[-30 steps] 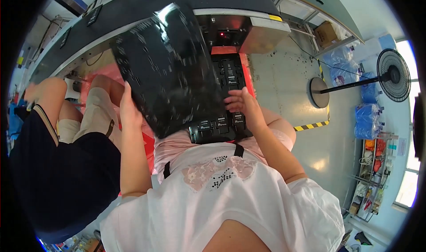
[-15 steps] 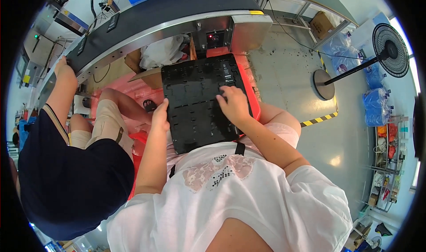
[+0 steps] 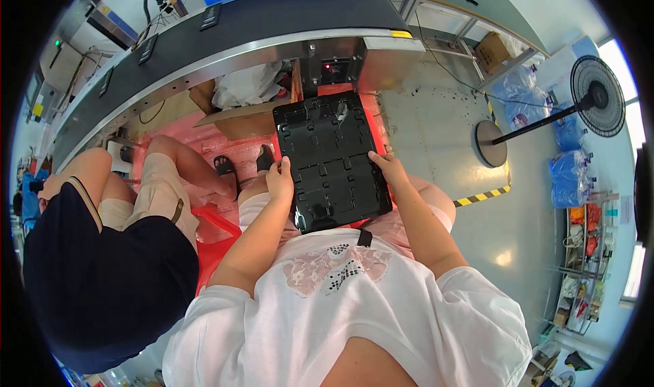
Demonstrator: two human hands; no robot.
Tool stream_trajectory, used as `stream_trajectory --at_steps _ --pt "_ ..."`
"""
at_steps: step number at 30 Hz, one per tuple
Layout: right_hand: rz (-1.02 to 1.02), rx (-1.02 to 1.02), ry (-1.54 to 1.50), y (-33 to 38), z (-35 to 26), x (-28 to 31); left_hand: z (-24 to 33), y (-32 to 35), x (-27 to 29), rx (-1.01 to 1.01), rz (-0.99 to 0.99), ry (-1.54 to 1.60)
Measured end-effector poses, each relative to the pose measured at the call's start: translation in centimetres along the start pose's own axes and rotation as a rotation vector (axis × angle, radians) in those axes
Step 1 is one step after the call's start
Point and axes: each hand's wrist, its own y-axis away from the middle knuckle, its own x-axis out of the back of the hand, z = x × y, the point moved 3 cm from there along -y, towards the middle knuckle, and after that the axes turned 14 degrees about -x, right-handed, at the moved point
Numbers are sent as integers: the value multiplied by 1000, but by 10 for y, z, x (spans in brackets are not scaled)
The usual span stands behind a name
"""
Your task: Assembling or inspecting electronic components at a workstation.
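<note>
A black plastic tray (image 3: 332,176) with shallow moulded recesses lies tilted over my lap, its far end toward the conveyor. My left hand (image 3: 279,181) is closed on its left edge, thumb on top. At the opposite edge my right hand (image 3: 390,169) grips the same tray, fingers mostly under the rim. Light glints off the tray's surface, and a small pale patch (image 3: 342,112) shows near its far end. Red material is visible beneath and beside the tray.
A dark conveyor belt (image 3: 286,20) runs across the front, carrying several small black parts (image 3: 210,17). A person in dark clothing (image 3: 109,278) sits close at my left. Under the belt is an open cardboard box (image 3: 248,120). A black fan (image 3: 492,144) stands to the right.
My right hand has moved from the tray's top to its right edge. The tray has shifted right. Parts on the belt moved right, and the neighbour's hand has left the belt.
</note>
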Motion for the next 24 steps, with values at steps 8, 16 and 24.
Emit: stream_trajectory --at_steps 8,16,24 --pt "67 -111 233 35 -13 -5 30 11 10 -279 -112 -542" --pt "-16 -424 887 19 -76 -2 47 -18 14 -189 -350 -559" --pt "-244 570 871 99 -298 -131 92 -51 90 -173 -780 -444"
